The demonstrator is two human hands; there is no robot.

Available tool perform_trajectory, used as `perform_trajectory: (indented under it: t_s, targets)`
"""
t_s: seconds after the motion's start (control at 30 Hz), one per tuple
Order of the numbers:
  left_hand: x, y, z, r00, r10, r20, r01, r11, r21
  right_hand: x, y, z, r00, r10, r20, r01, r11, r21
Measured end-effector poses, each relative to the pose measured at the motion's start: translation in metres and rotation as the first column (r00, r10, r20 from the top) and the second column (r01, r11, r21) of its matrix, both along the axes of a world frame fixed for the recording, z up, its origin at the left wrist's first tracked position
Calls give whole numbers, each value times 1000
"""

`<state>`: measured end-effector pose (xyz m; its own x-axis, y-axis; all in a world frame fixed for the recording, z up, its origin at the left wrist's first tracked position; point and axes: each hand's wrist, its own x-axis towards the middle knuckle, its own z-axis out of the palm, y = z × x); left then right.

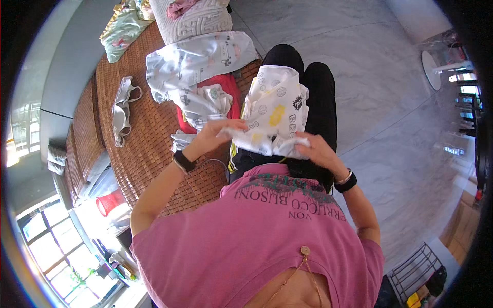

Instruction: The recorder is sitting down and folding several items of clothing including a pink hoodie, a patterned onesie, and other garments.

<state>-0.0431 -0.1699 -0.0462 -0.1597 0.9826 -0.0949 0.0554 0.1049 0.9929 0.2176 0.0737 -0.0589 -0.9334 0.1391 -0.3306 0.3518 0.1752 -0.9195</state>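
Note:
A white printed cloth with yellow and black motifs lies folded over my thighs, in black trousers. Its near edge is bunched up. My left hand holds the left end of this edge, which is blurred, while my right hand has its fingers closed on the right end. Just left of my legs, on the woven mat seat, are a pale printed cloth, a crumpled white printed cloth and a red cloth partly beneath it.
A white bra lies on the brown woven mat at the left. Farther up are a white quilted cushion and a pale green cloth. A red basket stands near the window, and a black wire rack at the lower right.

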Motion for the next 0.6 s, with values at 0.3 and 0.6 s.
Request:
perform_trajectory:
  t_s: [0.3,0.6]
  targets:
    - [1,85,-3,820,399,-411,-471,877,-88,-40,28,-41,818,-515,257,543,541,-642]
    - [69,105,-4,441,-102,-892,145,989,-42,-56,55,-62,783,-535,318,552,360,-752]
